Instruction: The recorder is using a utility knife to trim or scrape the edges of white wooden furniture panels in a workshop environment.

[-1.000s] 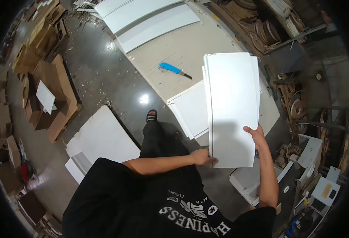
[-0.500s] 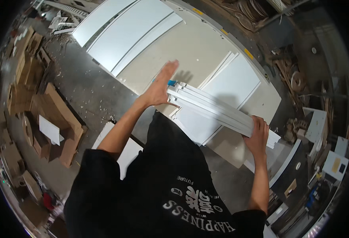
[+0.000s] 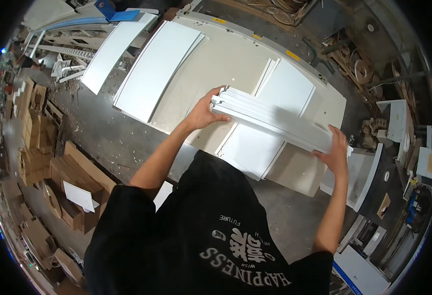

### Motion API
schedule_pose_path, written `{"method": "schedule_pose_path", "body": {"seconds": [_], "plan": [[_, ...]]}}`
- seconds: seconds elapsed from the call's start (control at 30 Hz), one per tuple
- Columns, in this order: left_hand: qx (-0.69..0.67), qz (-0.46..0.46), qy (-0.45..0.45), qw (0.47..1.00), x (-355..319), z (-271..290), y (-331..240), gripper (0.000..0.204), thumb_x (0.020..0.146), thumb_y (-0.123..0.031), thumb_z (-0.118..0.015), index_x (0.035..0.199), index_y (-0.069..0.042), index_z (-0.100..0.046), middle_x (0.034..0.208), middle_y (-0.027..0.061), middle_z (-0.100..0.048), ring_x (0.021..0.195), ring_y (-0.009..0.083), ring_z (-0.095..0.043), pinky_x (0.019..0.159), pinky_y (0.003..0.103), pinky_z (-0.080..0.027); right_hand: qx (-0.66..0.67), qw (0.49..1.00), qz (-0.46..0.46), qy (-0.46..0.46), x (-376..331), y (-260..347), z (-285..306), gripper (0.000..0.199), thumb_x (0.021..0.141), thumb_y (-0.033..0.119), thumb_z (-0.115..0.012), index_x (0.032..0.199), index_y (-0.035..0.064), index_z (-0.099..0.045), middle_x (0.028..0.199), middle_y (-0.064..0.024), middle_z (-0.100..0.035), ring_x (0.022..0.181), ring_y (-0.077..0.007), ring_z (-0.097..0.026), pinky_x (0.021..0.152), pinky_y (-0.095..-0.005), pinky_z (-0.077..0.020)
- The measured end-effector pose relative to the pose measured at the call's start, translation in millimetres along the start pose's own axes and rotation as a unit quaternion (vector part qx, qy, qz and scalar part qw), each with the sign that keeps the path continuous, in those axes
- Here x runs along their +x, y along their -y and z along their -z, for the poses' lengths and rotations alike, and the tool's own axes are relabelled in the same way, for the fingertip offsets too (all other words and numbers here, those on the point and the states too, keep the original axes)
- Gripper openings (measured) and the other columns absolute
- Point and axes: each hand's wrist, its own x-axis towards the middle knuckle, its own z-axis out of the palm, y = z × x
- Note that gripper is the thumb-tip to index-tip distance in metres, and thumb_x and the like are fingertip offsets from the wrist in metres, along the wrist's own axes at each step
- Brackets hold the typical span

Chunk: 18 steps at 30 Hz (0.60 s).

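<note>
Seemingly concrete floor [image 3: 132,135]; table [image 3: 213,64] beneath panels [image 3: 275,119].

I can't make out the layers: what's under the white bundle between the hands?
White panels on the beige tabletop show on the near and far sides of the bundle. It hides the stretch directly beneath, which cannot be seen.

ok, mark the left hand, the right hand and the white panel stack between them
Left hand [image 3: 202,113]: head view, back of the hand.
Right hand [image 3: 337,153]: head view, back of the hand.
White panel stack [image 3: 275,122]: head view, middle of its length.
</note>
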Motion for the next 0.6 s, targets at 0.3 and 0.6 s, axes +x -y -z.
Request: {"method": "schedule_pose_path", "body": {"seconds": [0.3,0.6], "plan": [[-0.076,-0.010,-0.132,0.988,2,-31,-25,0.114,0.079,-0.027,-0.098,0.169,-0.005,-0.032,0.165,0.0184,-0.047,0.155,0.0316,-0.042,0.129,0.045,-0.033,-0.041,0.992,-0.037,-0.112,-29,-75,1,0.112,0.069,0.033,-0.101,0.161,0.0069,-0.044,0.157,-0.0165,-0.049,0.149,-0.0398,-0.043,0.128,-0.0525,-0.0304],[-0.106,-0.034,-0.160,0.981,-7,-43,-21,0.098,0.089,-0.011,-0.088,0.167,0.004,-0.031,0.155,0.0193,-0.055,0.144,0.0287,-0.053,0.122,0.042,-0.041,0.670,0.673,-0.153,-0.274,-74,-137,-125,0.093,0.094,0.005,-0.082,0.171,0.0098,-0.031,0.167,-0.0065,-0.045,0.151,-0.0207,-0.044,0.127,-0.0388,-0.0315]]}}
